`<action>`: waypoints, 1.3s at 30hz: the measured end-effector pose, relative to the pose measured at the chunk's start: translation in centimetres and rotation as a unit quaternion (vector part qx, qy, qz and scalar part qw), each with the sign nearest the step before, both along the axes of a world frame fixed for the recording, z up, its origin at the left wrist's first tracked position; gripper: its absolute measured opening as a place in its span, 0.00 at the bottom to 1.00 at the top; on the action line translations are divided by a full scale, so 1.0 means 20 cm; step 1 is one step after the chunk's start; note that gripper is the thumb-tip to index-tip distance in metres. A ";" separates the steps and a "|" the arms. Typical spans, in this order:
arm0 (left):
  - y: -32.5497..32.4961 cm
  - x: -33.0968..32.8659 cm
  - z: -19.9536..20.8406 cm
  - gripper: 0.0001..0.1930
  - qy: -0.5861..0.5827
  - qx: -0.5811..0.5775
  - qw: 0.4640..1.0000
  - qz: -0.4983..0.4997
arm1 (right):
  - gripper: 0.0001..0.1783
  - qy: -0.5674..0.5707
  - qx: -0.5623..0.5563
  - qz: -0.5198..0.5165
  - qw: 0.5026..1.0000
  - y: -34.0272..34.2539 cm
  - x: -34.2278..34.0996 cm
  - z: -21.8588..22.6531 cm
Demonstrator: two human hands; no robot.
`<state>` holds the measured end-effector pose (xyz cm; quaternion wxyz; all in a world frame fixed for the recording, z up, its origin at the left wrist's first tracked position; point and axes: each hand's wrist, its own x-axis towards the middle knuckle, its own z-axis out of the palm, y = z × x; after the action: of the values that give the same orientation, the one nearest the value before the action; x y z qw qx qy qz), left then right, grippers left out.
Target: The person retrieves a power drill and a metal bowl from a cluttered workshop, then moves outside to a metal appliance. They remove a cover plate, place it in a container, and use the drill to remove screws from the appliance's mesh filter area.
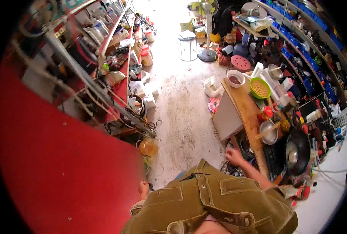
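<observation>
My right hand [234, 156] hangs beside the wooden worktop [247, 113], its fingers curled in, and nothing shows in it. Low by the edge of the red panel [76, 171], my left hand [143, 189] is closed; a small dark shape shows against its fingers, and I cannot make out whether it is held. On the worktop, a metal bowl [273, 134] with a wooden handle across it is near my right arm. Farther along are a green bowl [260, 88] of yellow pieces and a white bowl [236, 78] with dark red contents.
A black wok [297, 152] is at the right. The floor aisle [185, 113] runs ahead between loaded shelves [115, 58] and the worktop. A yellowish jug [148, 148] stands at left, a white basket [213, 87] by the worktop, a stool [187, 37] and fan [207, 54] farther off.
</observation>
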<state>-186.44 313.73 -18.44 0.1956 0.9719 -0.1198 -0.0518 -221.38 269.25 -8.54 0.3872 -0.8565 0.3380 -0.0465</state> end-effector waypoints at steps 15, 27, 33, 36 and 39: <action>-2.28 2.27 0.03 0.10 0.162 -0.012 0.983 -0.091 | 0.18 0.015 -0.031 -0.087 0.996 -1.95 2.12 0.44; -4.19 3.89 0.31 0.06 0.066 -0.097 0.983 -0.144 | 0.16 0.262 0.125 -0.152 0.945 -3.14 2.68 -0.38; -4.10 4.30 0.18 0.08 0.153 0.004 0.988 -0.029 | 0.13 0.089 -0.030 -0.091 0.991 -4.52 4.12 -0.05; -4.22 4.55 0.08 0.06 0.185 0.050 0.981 -0.022 | 0.10 -0.016 -0.040 -0.082 0.996 -5.08 4.79 0.06; -4.39 5.01 -0.07 0.05 0.194 0.036 0.980 -0.023 | 0.09 -0.078 -0.025 -0.081 0.993 -5.37 5.43 0.05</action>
<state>-86.18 225.88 -19.83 0.1785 0.9468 -0.0997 -0.2485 -112.77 161.82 -7.61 0.3861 -0.8293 0.3740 -0.1526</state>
